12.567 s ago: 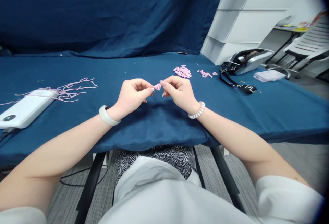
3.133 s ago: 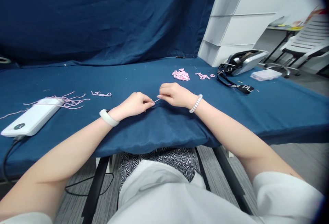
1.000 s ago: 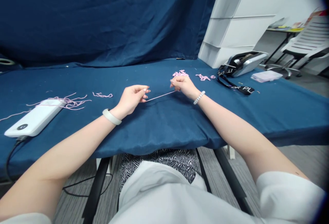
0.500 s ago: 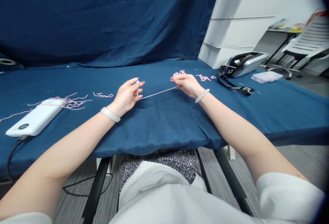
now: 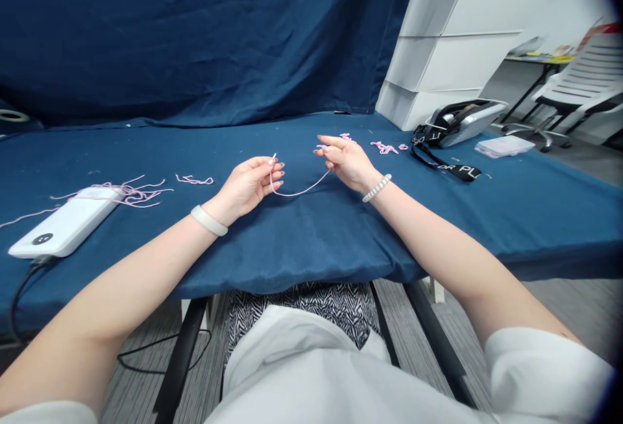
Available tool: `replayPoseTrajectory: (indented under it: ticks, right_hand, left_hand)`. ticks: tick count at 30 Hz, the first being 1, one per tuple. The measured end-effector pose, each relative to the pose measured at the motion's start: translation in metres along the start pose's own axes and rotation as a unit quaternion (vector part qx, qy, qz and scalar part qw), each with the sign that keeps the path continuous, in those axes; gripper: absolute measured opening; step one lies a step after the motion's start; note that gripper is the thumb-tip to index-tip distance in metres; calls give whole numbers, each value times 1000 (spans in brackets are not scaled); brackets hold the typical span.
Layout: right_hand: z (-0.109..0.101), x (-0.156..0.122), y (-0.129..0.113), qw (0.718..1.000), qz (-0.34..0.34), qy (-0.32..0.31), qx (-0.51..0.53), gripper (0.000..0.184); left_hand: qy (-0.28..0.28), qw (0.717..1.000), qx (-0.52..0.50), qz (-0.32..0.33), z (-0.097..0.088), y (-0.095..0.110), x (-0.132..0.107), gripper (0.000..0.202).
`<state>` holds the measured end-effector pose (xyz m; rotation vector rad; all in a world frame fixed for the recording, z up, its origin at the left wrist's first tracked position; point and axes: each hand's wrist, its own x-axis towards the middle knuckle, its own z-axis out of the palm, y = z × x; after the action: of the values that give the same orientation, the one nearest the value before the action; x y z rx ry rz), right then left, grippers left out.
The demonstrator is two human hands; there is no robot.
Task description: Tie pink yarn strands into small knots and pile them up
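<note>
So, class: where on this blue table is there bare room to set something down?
Free: far cloth between the loose strands and the pink bits; the right corner below the lanyard. Crowded: around the power bank, and the pink string between left hand and right hand.

thread (image 5: 294,194) pink | cloth (image 5: 292,242) dark blue | power bank (image 5: 65,221) white | skirt (image 5: 302,297) black-white zebra stripes | bead bracelet (image 5: 376,188) white

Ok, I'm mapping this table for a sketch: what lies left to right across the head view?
white power bank → loose pink strand → left hand → slack pink strand → right hand → pink scraps → silver device → clear box
</note>
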<state>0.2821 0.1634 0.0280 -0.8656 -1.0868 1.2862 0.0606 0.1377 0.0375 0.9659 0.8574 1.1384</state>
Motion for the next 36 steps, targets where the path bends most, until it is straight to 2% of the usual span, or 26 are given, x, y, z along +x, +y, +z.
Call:
replayPoseTrajectory:
  ticks: [3,6,13,17,21,26,30,36]
  right_hand:
    - [15,-11,3,1000,15,-22,5,11]
    - [31,-24,4,999,34,-20,6,6]
    - [54,-46,6,992,100,-61,50,24]
    - [58,-54,5,987,109,-91,75,22]
    - [60,-60,2,985,121,-87,83,23]
    - [62,-62,1,987,123,-67,75,21]
    - [60,-60,6,987,110,-78,88,19]
    - [58,-59,7,986,92,-103,96,32]
  left_hand:
    - [-5,1000,5,-2,5,-3,-5,5]
    - [-13,1000,10,2,8,-6,-8,12]
    - [-29,999,15,3,10,-13,-10,18]
    - [-49,999,0,1,11,-15,-10,24]
    - [-66,998,3,7,10,-15,-10,37]
    - [-54,997,35,38,8,-17,-10,30]
    - [-66,994,41,74,9,-18,-11,27]
    - [-65,995,14,74,10,-16,-13,27]
